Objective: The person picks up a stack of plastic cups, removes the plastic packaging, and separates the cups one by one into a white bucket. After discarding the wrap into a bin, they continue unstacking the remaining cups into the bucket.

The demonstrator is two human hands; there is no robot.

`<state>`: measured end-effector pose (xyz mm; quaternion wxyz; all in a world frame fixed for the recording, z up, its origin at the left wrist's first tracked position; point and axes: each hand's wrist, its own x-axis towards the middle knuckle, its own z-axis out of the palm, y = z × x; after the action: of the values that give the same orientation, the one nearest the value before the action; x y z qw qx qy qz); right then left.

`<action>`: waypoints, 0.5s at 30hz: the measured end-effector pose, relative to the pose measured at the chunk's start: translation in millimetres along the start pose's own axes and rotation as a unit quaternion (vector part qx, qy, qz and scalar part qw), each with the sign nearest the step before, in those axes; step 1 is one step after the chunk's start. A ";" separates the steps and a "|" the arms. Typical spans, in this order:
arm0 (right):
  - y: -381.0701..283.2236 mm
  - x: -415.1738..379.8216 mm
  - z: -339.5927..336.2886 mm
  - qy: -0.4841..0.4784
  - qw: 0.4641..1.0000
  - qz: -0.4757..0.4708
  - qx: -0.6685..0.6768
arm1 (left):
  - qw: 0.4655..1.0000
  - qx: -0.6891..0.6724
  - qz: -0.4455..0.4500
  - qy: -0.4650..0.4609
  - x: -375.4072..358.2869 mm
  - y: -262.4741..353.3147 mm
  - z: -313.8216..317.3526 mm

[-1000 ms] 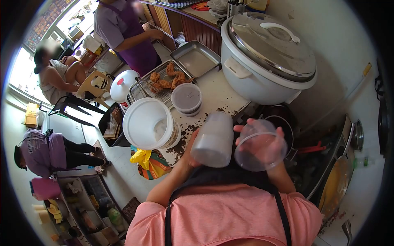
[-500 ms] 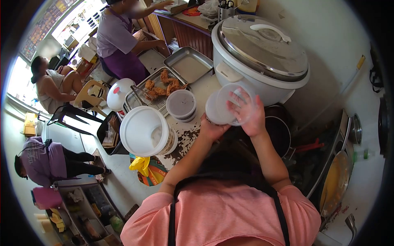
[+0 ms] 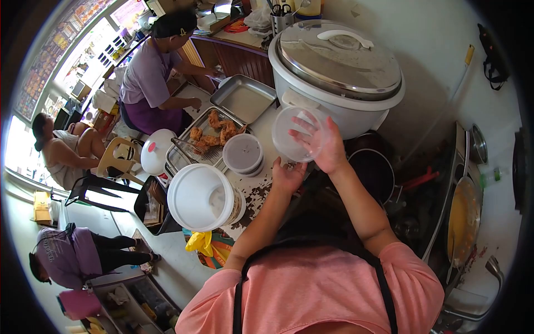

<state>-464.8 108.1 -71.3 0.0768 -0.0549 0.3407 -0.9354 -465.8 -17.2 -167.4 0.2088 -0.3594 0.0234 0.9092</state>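
Note:
My right hand (image 3: 332, 149) holds a clear round plastic lid (image 3: 285, 133), its fingers showing through the plastic. Just below the lid is my left hand (image 3: 288, 177), palm up with fingers apart; I see nothing held in it. Left of my hands stands a round tub with dark contents (image 3: 243, 152), seemingly on top of another. Nearer to me is a large white bucket (image 3: 186, 195) with its mouth facing up. Behind the tub, pieces of fried chicken (image 3: 212, 136) lie on a rack in a metal tray (image 3: 179, 155), with tongs beside them.
A large rice cooker (image 3: 334, 92) with a metal lid stands beyond my hands. An empty metal tray (image 3: 245, 100) is at the back. A dark pan (image 3: 370, 175) sits right of my forearm, with a stove further right. Co-workers (image 3: 147, 83) are on the left.
My left hand no longer shows the round plastic piece it held and has opened. My right hand's lid has shifted left and up. The view has turned slightly, and the co-worker's arm has lowered.

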 end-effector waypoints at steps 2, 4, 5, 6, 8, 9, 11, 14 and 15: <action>-2.6 -14.9 0.7 0.006 1.000 0.001 0.021 | 0.998 0.039 0.005 -0.040 -7.2 0.2 4.6; -4.9 -34.3 0.2 0.015 0.999 0.001 0.039 | 0.999 0.028 -0.005 -0.045 -1.3 3.5 1.4; -5.2 -44.3 -3.2 0.022 0.998 0.003 0.052 | 0.999 0.023 -0.010 -0.047 1.6 4.3 -1.6; -6.1 -54.5 -7.0 0.030 0.997 0.003 0.064 | 0.999 0.026 -0.002 -0.033 1.0 3.1 -2.3; -7.0 -75.3 -11.7 0.056 0.995 0.002 0.088 | 0.999 0.033 0.014 -0.003 -2.8 -1.2 -1.8; -5.4 -86.1 -17.5 0.074 0.993 0.007 0.089 | 0.995 0.100 0.011 -0.008 -6.9 -3.9 -4.8; 1.5 -107.2 -35.6 0.113 0.989 0.011 0.093 | 0.972 0.236 -0.001 -0.018 -20.7 -13.1 -16.1; 15.7 -137.3 -63.9 0.179 0.980 0.048 0.078 | 0.873 0.423 -0.145 -0.194 -59.2 -27.9 -19.9; 20.6 -148.5 -72.6 0.204 0.975 0.061 0.067 | 0.847 0.458 -0.162 -0.215 -67.7 -35.5 -23.5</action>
<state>-328.0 165.0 -147.3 0.0665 0.1633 0.2887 -0.9411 -392.4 -14.0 -136.0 0.4937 -0.0170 0.3337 0.8029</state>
